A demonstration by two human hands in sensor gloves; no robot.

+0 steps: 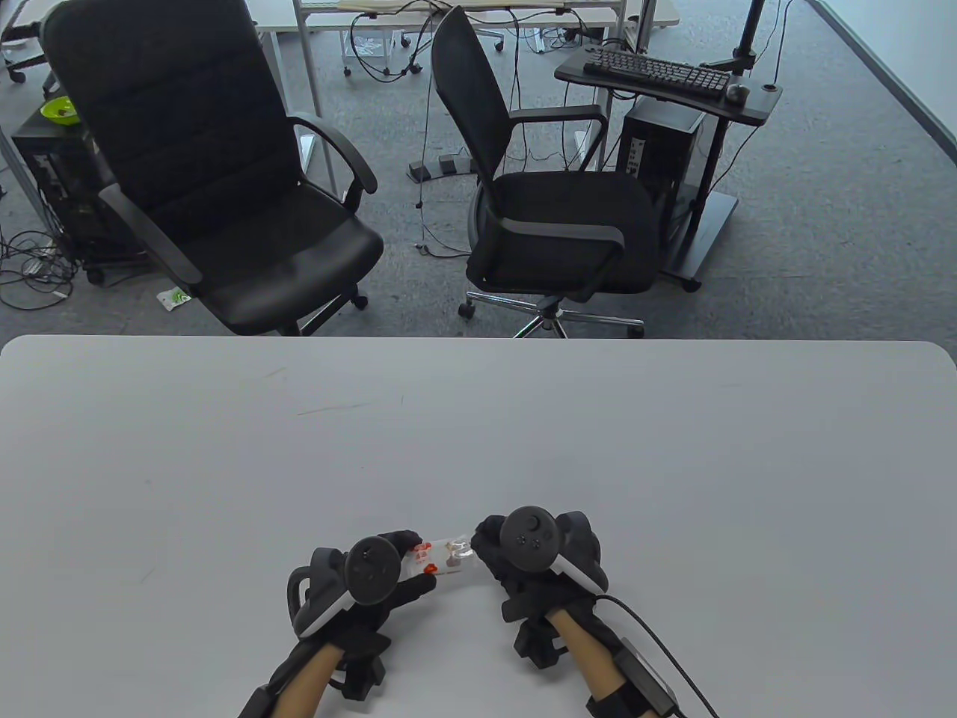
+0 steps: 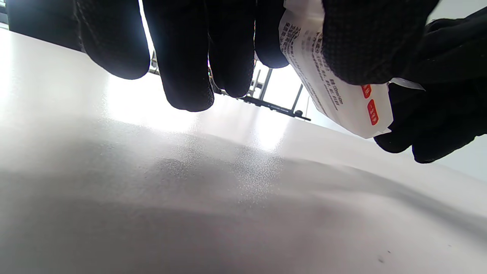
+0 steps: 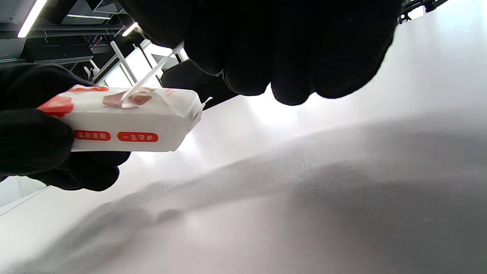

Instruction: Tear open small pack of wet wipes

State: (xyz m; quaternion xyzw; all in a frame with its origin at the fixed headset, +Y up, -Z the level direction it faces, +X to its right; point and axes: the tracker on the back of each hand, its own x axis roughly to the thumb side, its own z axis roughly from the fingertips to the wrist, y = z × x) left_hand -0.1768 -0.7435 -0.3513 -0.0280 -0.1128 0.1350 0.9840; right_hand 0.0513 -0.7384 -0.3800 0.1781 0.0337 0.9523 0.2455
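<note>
Left hand point(image 1: 374, 572) grips wipes pack point(image 1: 441, 557) above table; right hand point(image 1: 516, 550) pinches its clear flap.

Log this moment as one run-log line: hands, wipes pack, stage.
left hand: holds wipes pack above table | right hand: pinches clear flap, lifted from pack top | stage: opening underway
</note>
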